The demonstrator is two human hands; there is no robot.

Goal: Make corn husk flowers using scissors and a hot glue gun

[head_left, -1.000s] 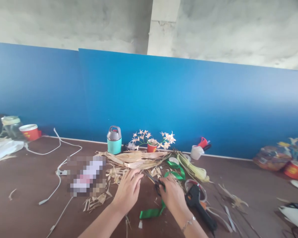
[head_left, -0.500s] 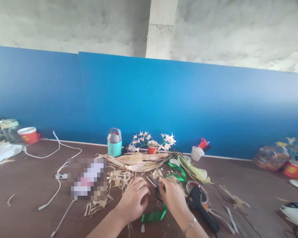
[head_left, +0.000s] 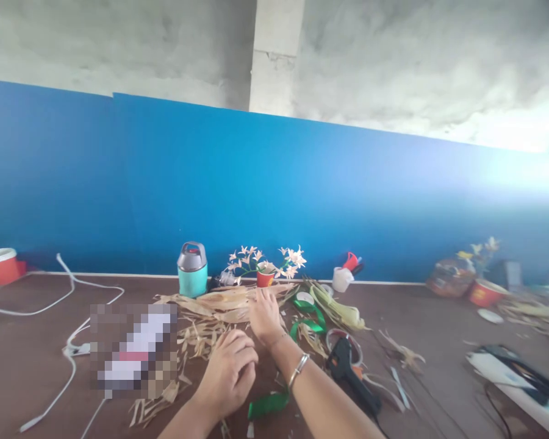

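My left hand (head_left: 231, 372) hovers over the near middle of the table, fingers curled in towards the thumb. Whatever lies inside the curl is hidden from view. Farther forward, my right hand (head_left: 265, 317) reaches over the pile of dried corn husks (head_left: 229, 300), its fingers stretched out and touching or just above the husks. Cut husk scraps (head_left: 199, 338) are scattered left of my hands. A green ribbon (head_left: 318, 320) winds to the right of my right hand, and a green piece (head_left: 268, 405) lies below the wrist. No scissors show now.
Behind the husks stand a turquoise flask (head_left: 193, 271) and a red cup (head_left: 265, 279) with husk flowers. On the right lie a black glue gun (head_left: 354, 375), a tape roll (head_left: 357, 349) and a bundle of green husks (head_left: 338, 308). White cables (head_left: 73, 360) cross the left side.
My right hand has left the scissors' place and stretched forward to the husk pile. My left hand stays curled, slightly lower left in the picture. The view has turned right.
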